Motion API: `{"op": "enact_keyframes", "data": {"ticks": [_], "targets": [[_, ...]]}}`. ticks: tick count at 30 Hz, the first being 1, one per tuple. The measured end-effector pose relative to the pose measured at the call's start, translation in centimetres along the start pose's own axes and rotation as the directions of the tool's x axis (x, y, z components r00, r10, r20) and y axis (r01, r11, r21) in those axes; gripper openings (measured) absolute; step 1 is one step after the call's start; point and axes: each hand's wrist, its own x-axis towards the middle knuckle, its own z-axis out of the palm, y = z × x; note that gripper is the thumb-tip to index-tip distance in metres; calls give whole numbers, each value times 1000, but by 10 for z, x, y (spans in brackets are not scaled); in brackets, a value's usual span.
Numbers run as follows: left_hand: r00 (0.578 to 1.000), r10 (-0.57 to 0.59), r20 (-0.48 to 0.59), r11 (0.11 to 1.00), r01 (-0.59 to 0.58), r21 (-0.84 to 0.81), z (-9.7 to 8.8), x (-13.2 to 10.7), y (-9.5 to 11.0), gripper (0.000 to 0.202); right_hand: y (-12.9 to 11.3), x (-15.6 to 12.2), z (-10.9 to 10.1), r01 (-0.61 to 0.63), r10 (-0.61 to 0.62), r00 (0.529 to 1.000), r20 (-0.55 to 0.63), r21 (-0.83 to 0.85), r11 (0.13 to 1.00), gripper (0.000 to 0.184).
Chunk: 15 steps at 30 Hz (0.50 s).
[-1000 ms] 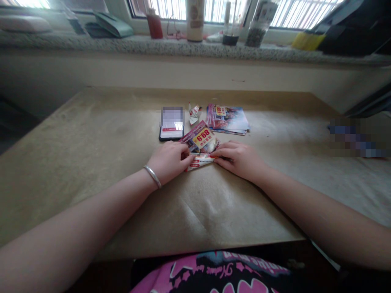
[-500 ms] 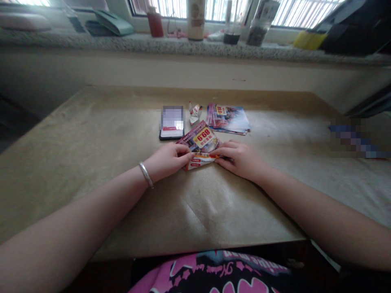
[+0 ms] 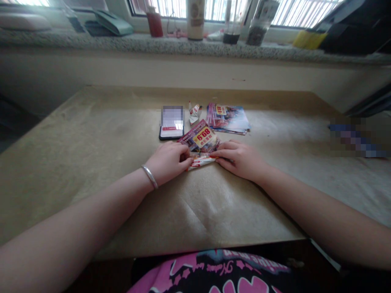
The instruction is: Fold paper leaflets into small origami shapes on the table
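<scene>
A printed paper flyer [image 3: 202, 137] with a yellow price box lies on the table, its near edge folded up into a white and orange strip. My left hand [image 3: 172, 159], with a silver bangle at the wrist, is closed on the left end of that fold, thumb in front and fingers curled. On the right end, my right hand [image 3: 240, 158] pinches the fold between thumb and fingers. A small folded paper piece [image 3: 194, 112] sits just beyond the flyer. Behind my right hand lies a stack of similar flyers [image 3: 230, 118].
A phone [image 3: 171, 137] with a lit, blurred screen lies left of the flyer. Along the back, a stone windowsill [image 3: 171, 44] holds a red bottle [image 3: 154, 23], a tall pale bottle [image 3: 195, 20] and other items. At the far right lies a blurred bluish object [image 3: 356, 138].
My left fingers have curled in and the left wrist has shifted slightly right. The folded strip looks narrower. My right hand stays almost in place.
</scene>
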Motion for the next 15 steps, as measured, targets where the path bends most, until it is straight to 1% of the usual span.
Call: {"op": "enact_keyframes", "data": {"ticks": [2,3,4,6,8,10,12,15], "targets": [[999,-17,-29,1000,17,2,1,-1,0,22,0,0,1,27,-27,1000,3,-14,1000,27],[998,-17,-63,1000,17,-1,2,-2,1,20,1,0,1,40,-40,999,8,-24,999,27],[995,-1,-101,1000,0,-6,2,-2,1,20,1,0,2,52,-51,999,13,-35,998,28],[984,85,-158,996,-88,-11,1,-4,2,23,2,1,3,61,-61,998,10,-52,997,29],[971,204,-124,979,-203,16,-1,-5,2,27,3,1,4,58,-58,998,-3,-62,996,30],[955,287,-77,957,-282,71,-2,-7,2,30,2,1,4,50,-51,999,-5,-74,996,31],[939,340,-49,933,-330,147,-2,-8,1,30,2,1,4,43,-43,999,3,-92,995,31],[927,372,-43,902,-351,250,1,-8,-2,31,1,1,4,34,-34,999,2,-114,993,32]]}}
